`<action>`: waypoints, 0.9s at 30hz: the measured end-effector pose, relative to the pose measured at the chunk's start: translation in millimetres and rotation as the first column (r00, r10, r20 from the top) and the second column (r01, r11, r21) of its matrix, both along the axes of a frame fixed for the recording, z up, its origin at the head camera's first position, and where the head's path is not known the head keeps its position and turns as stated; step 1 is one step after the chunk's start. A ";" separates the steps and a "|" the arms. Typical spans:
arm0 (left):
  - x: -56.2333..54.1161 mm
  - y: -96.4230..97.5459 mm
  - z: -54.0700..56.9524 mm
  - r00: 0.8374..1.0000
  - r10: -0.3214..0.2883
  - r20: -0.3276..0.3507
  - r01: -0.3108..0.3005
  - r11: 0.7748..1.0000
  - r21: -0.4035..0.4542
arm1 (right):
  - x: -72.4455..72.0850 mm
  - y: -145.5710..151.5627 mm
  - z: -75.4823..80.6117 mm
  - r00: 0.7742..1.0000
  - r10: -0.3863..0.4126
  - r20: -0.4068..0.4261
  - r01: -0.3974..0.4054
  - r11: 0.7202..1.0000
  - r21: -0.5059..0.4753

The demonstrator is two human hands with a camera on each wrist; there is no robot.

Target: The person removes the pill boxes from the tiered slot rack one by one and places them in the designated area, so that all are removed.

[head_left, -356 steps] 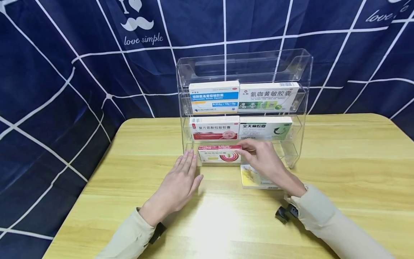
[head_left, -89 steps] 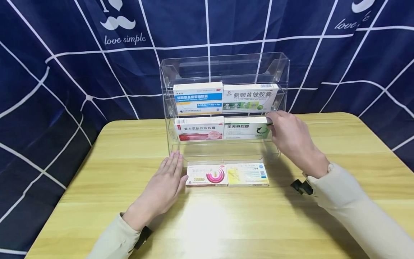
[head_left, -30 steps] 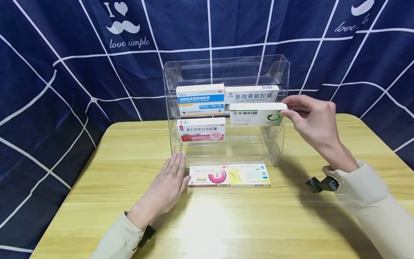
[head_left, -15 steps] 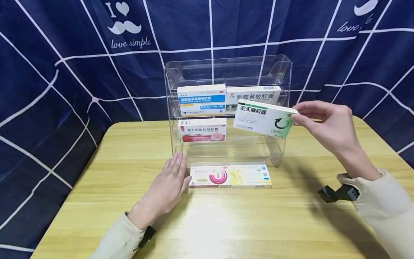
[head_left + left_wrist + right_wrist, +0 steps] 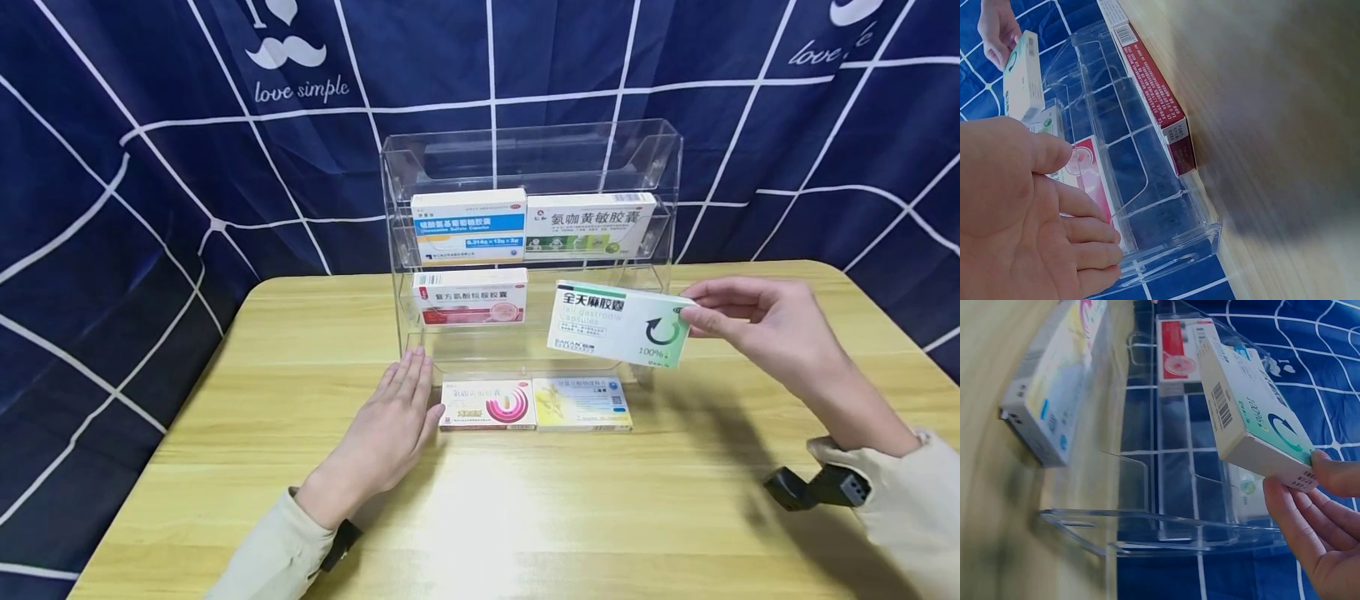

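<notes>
My right hand pinches a white and green medicine box by its right end, thumb in front. The box hangs in the air before the clear acrylic rack, tilted slightly down to the right. Barcode and side panel of the held box show in the right wrist view. My left hand lies with straight fingers by the rack's lower left corner. Its thumb is right at the edge of a white and pink medicine box, which lies flat beside a white and yellow medicine box.
A blue and white box and a white and green box stand in the rack's upper tier. Below on the left stands a red and white box. The wooden table meets a dark blue gridded curtain behind.
The white and green box left the middle tier's right side, pinched by my right hand, and came forward, right and down. Earlier, the pink box moved from the bottom tier to the table. My left hand stays put.
</notes>
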State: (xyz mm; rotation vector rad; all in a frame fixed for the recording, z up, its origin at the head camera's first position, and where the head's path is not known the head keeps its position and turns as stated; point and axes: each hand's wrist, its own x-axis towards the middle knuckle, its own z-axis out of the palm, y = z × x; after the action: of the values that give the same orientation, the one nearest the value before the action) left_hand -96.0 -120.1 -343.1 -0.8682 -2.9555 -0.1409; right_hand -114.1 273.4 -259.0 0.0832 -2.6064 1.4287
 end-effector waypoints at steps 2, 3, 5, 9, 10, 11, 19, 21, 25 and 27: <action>-0.1 0.0 0.5 1.000 0.000 0.000 0.000 1.000 -0.002 | 2.1 0.3 -4.3 1.000 0.013 0.016 -0.013 1.000 -0.009; -0.2 0.1 0.6 1.000 -0.001 -0.003 0.001 1.000 -0.001 | 2.6 0.6 -6.4 0.999 0.030 0.018 -0.030 0.999 -0.019; -0.3 0.2 0.9 1.000 -0.003 -0.007 0.003 1.000 -0.003 | 3.8 1.0 -10.5 0.998 0.060 0.027 -0.059 0.997 -0.041; -0.5 0.2 0.6 1.000 -0.006 -0.014 0.006 1.000 -0.002 | 5.4 2.9 -16.9 0.990 0.130 0.048 -0.127 0.989 -0.071; -0.6 0.2 0.4 1.000 -0.006 -0.015 0.006 1.000 -0.002 | 5.9 3.0 -18.4 0.989 0.133 0.061 -0.128 0.989 -0.070; -0.6 0.0 0.2 1.000 -0.007 -0.017 0.007 1.000 -0.003 | 6.4 3.6 -19.8 0.987 0.143 0.072 -0.139 0.988 -0.066; -0.3 0.2 0.3 1.000 -0.009 -0.016 0.009 1.000 -0.003 | 11.7 5.1 -32.3 0.964 0.167 0.208 -0.168 0.986 -0.014; -0.5 0.3 0.4 1.000 -0.008 -0.018 0.008 1.000 -0.001 | 12.8 5.2 -35.3 0.954 0.177 0.240 -0.181 0.984 -0.006; -0.4 0.3 1.2 1.000 -0.008 -0.015 0.008 1.000 -0.003 | 15.6 5.8 -41.7 0.941 0.186 0.282 -0.199 0.980 0.019; -0.8 0.3 1.3 1.000 -0.009 -0.017 0.009 1.000 -0.001 | 16.6 5.8 -45.7 0.937 0.189 0.292 -0.208 0.978 0.033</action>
State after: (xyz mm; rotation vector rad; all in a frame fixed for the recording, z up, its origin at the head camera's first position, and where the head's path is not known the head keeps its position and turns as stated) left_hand -96.8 -119.7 -341.7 -0.8784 -2.9370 -0.1314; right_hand -97.5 279.2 -304.8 0.1628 -2.9548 1.5247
